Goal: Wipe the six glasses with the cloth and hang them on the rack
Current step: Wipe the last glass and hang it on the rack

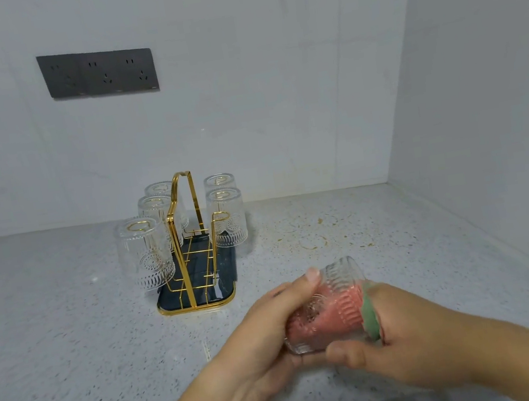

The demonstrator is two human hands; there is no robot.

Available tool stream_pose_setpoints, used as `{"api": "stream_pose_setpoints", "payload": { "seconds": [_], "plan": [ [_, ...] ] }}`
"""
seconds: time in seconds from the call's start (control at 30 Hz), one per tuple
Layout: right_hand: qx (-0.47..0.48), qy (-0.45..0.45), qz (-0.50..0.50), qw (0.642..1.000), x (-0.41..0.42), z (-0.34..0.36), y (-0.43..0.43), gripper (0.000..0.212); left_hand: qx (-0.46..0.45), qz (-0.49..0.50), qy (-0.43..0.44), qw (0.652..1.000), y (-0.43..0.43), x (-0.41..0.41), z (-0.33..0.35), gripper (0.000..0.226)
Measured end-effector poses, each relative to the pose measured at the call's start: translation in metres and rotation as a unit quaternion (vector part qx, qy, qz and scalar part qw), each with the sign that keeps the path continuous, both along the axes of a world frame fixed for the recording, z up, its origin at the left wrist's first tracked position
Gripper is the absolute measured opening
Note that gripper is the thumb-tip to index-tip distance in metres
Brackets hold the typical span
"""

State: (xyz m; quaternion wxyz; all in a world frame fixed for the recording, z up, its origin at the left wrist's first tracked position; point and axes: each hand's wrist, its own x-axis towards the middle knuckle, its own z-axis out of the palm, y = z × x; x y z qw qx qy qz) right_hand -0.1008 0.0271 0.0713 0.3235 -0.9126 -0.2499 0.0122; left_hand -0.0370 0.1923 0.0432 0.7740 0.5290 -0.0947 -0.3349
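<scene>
Now left hand (pixel 263 332) grips the sixth glass (pixel 337 296) sideways in front of the rack (pixel 188 233), right hand (pixel 414 343) holds the cloth (pixel 370 317) pushed inside it; best to twist the cloth down to the bottom while gripping firmly

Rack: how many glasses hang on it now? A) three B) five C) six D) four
B: five glasses hang upside down on the rack, three on its left, two on its right, front right peg bare; the sixth glass is in the left hand, the right hand holding the cloth in it.
</scene>
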Motion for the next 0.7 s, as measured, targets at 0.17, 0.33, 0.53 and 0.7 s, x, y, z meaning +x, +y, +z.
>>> {"api": "stream_pose_setpoints", "payload": {
  "seconds": [0.17, 0.33, 0.53, 0.7],
  "plan": [
    [0.048, -0.010, -0.053, 0.997, 0.000, -0.013, -0.007, 0.027, 0.033, -0.056, 0.049, 0.997, 0.004, 0.004, -0.001, 0.059],
    [0.273, 0.133, -0.183, 0.935, 0.001, -0.007, 0.001, 0.044, 0.040, 0.024, -0.114, 0.992, -0.002, -0.002, -0.020, 0.080],
    [0.279, 0.144, -0.147, 0.938, -0.003, -0.004, 0.010, 0.043, 0.017, 0.150, -0.206, 0.967, -0.007, -0.008, -0.019, 0.043],
    [-0.109, -0.132, -0.005, 0.985, -0.003, -0.008, 0.003, 0.008, 0.056, 0.029, 0.031, 0.998, -0.002, 0.000, -0.004, 0.052]
  ]
}}
